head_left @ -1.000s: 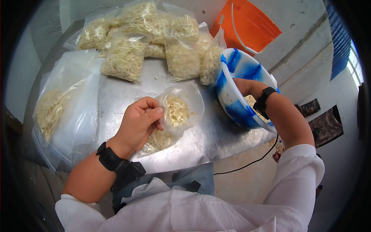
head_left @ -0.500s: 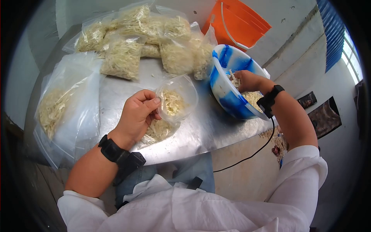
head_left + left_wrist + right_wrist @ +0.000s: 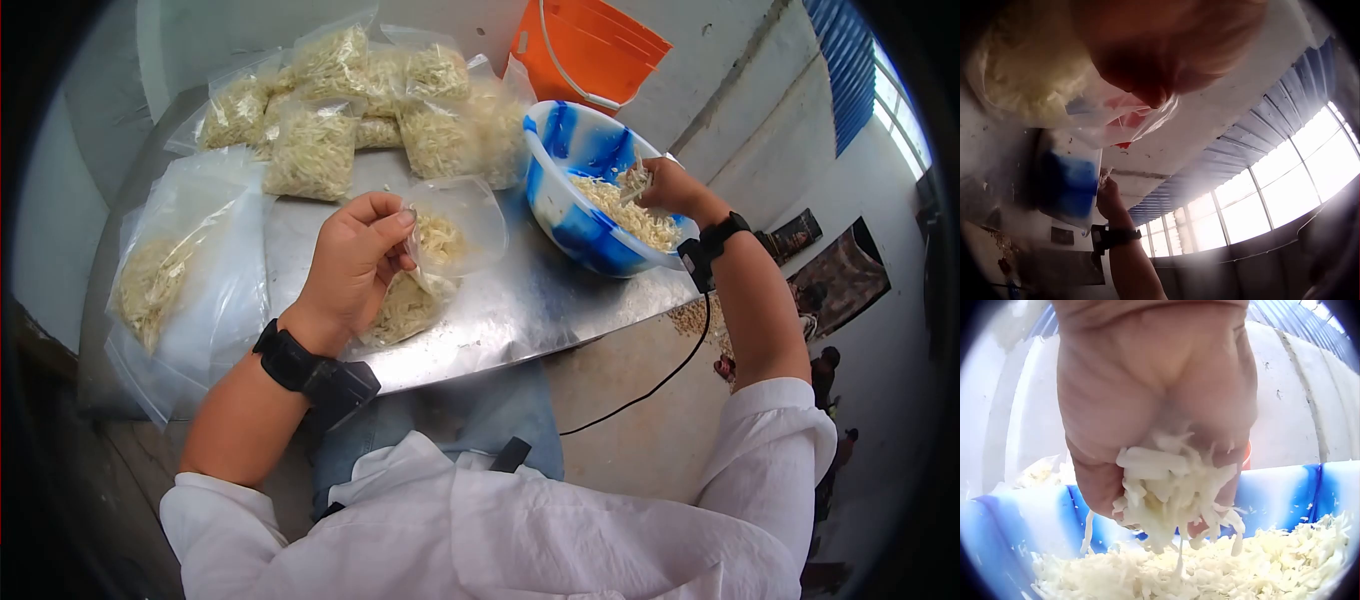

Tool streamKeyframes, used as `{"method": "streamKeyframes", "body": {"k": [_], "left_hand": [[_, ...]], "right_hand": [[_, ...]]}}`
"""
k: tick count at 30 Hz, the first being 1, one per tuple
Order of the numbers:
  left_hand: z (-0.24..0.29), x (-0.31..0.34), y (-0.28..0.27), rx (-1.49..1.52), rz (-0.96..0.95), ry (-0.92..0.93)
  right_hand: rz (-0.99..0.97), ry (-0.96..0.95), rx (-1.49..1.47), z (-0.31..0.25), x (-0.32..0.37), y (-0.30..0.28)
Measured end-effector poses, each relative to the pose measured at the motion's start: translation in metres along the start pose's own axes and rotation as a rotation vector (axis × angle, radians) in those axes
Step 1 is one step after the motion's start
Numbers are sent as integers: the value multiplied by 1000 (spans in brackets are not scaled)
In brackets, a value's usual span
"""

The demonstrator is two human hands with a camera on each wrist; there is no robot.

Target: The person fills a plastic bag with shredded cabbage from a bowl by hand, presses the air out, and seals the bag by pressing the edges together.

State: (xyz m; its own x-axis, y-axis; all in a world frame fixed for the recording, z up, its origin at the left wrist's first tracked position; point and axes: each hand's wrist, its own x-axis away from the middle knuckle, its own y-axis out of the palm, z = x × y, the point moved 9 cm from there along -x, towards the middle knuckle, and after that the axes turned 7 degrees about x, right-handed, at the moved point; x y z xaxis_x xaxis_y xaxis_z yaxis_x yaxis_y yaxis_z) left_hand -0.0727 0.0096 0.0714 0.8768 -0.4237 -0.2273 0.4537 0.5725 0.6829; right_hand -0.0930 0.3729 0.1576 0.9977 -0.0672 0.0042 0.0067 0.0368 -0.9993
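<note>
Thumb and fingers of the left hand (image 3: 352,258) pinch the rim of a clear plastic bag (image 3: 478,222), its round mouth spread open and pale shreds inside. In the left wrist view, that hand (image 3: 1166,47) is dark and close above the bag (image 3: 1029,75). Over a blue and white bowl (image 3: 560,215) the right hand (image 3: 678,188) grips a clump of shreds. The right wrist view shows this hand (image 3: 1157,394) with its fingers curled round the clump (image 3: 1163,487), strands hanging down above the loose shreds (image 3: 1260,562) in the bowl.
Filled bags (image 3: 315,150) are piled at the metal table's back. Flat clear bags (image 3: 225,290) lie at the left, with a partly filled one among them. An orange bucket (image 3: 590,50) stands behind the bowl. A black cable (image 3: 650,395) hangs at the right.
The right hand has risen from deep in the bowl with a clump of shreds. The left hand keeps its pinch on the bag. The head view has shifted slightly.
</note>
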Motion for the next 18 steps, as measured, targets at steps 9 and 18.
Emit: {"method": "streamKeyframes", "body": {"k": [9,18], "left_hand": [[4,-3,-5,-95,47,-65],[-1,-11,-1,-160,100,-91]], "right_hand": [[109,95,-133,10,8,-8],[75,-163,-1039,-34,20,-32]]}}
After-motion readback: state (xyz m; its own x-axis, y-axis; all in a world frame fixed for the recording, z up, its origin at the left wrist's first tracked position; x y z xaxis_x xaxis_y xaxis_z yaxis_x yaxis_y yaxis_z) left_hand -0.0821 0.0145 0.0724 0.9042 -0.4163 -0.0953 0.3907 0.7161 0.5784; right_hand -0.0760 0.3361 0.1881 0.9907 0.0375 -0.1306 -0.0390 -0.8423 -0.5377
